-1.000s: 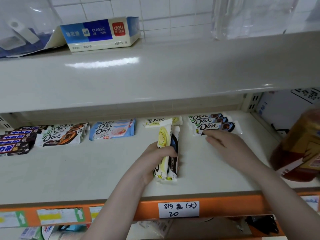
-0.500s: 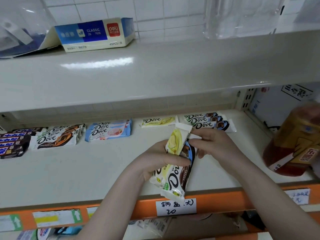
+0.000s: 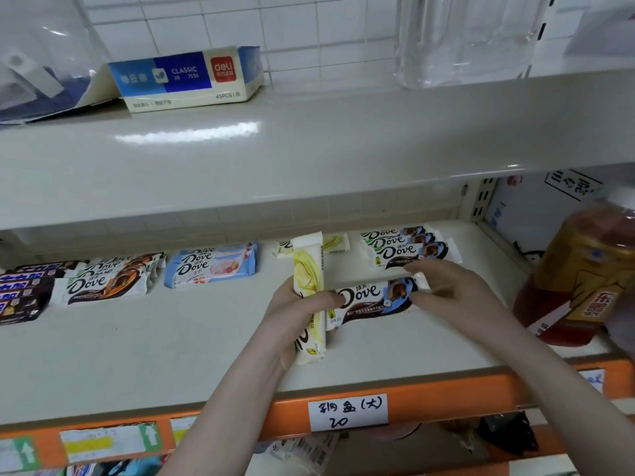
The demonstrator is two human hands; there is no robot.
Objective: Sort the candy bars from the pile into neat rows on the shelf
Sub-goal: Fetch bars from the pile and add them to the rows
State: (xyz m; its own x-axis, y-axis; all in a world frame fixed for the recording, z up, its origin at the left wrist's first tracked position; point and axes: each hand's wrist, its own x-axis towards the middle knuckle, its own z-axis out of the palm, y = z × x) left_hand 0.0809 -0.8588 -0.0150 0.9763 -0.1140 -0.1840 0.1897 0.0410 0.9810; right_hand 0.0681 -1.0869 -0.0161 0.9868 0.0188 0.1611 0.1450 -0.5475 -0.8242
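- Two bars were in hand: the left hand (image 3: 295, 304) gripped the yellow bar (image 3: 308, 280) upright.
- The right hand (image 3: 443, 290) pinched the blue-brown bar (image 3: 374, 298), probably bound for the matching row (image 3: 405, 249) just beyond.

Your right hand (image 3: 446, 290) has pulled the white-and-dark-brown Dove bar with the blue end (image 3: 372, 298) out of the pair your left hand (image 3: 302, 305) was holding, and now pinches it lying crosswise over the cream shelf board (image 3: 171, 355). Your left hand is left gripping only the pale yellow-and-white Dove bar (image 3: 309, 269), standing on end.
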